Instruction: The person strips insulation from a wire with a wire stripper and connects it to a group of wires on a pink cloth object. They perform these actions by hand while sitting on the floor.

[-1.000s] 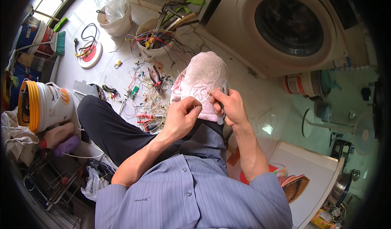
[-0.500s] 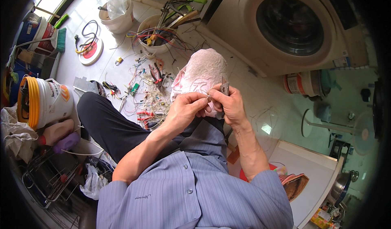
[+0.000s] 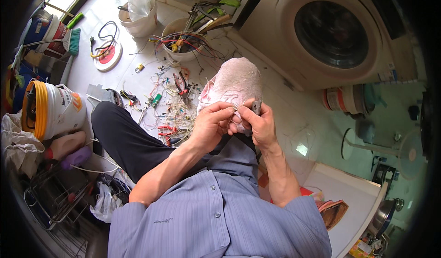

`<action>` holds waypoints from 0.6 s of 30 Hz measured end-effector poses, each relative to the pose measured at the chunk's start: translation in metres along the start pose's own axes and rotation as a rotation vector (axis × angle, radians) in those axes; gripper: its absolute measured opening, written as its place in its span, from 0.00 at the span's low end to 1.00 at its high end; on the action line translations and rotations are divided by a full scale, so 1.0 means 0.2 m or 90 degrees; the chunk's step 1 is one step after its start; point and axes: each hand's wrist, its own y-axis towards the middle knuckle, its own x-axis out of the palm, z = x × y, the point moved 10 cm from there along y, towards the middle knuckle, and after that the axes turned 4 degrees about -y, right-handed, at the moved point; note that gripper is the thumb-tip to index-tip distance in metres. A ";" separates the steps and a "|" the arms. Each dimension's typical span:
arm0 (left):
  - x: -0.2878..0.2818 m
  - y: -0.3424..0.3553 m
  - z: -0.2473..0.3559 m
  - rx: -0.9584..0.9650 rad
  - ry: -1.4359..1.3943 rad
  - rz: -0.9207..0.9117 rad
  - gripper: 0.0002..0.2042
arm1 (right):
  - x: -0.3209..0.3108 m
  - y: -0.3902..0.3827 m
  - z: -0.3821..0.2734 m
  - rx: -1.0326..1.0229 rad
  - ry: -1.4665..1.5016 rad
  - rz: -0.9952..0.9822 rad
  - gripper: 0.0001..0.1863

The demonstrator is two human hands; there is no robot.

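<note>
Fine Work above the Pink Cloth (image 3: 238,76)

From my distant place, I see the left hand (image 3: 211,121) with thumb and forefinger pressed together, pinching a thin pale strand (image 3: 235,107). The right hand (image 3: 262,124) meets it at the same spot and also keeps a grey metal tool (image 3: 257,107) within its fingers; its exact kind I cannot tell. The strand is between the fingertips, above the pink cloth, which lies over the right leg (image 3: 235,145). Loose wires (image 3: 173,114) are scattered to the left, with pliers (image 3: 183,92) among them.

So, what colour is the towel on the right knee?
The towel is pale pink; head view.
</note>
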 end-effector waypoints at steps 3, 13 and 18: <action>0.00 -0.01 -0.01 0.003 -0.067 0.004 0.06 | 0.08 -0.04 -0.10 -0.020 0.000 0.006 0.05; -0.05 -0.01 0.14 0.166 0.393 0.069 0.06 | 0.00 -0.03 -0.03 -0.052 -0.204 0.050 0.06; 0.02 -0.05 0.23 0.211 0.624 0.102 0.06 | 0.07 -0.05 -0.11 -0.107 -0.303 0.017 0.06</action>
